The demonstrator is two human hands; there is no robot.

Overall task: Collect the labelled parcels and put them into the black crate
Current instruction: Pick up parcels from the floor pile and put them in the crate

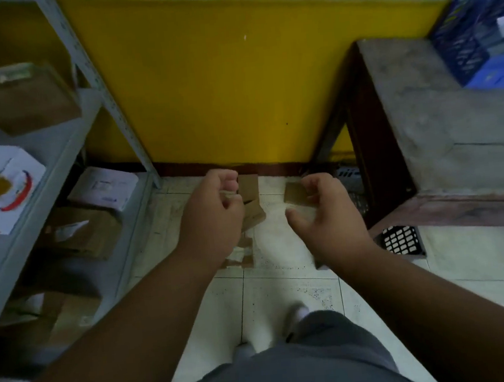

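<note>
A person's left hand [212,208] and right hand [322,212], fingers loosely curled and holding nothing, reach toward small brown cardboard pieces [250,200] on the tiled floor, apparently mid-collection; the black lattice crate [401,240] sits half-hidden under a worn wooden table [440,131], with grey metal shelving [59,165] of parcels alongside.

To your left you have a grey metal shelf unit [59,165] against the yellow wall [235,85]. Ahead on your right stands a worn wooden table [454,148], with a blue crate [473,19] on its far corner. Below you, white floor tiles [287,291] show what look like scattered cardboard scraps [244,258], though blur makes that uncertain.
</note>
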